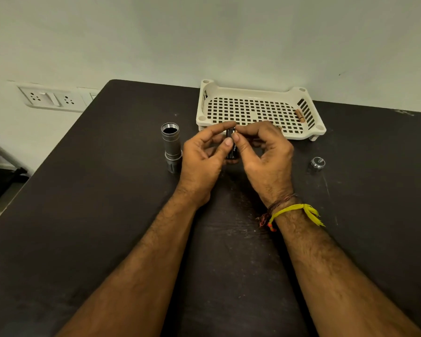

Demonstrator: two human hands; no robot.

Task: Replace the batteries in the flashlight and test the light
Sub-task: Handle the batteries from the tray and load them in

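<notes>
L hand (pixel 202 164) + R hand (pixel 265 154) fingers pinch black battery holder (pixel 231 147) | ribbed metal flashlight tube (pixel 171 147) upright

One silver metal flashlight body (pixel 171 146), one small silver end cap (pixel 317 163) and one cream perforated plastic tray (pixel 258 92) are here. One copper-coloured battery (pixel 300 115) lies in the tray. Two hands hold one black battery holder (pixel 231 147).

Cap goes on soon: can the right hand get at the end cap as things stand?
Probably yes: the end cap stands alone on the table, nothing between, but the right hand must first release the battery holder.
</notes>
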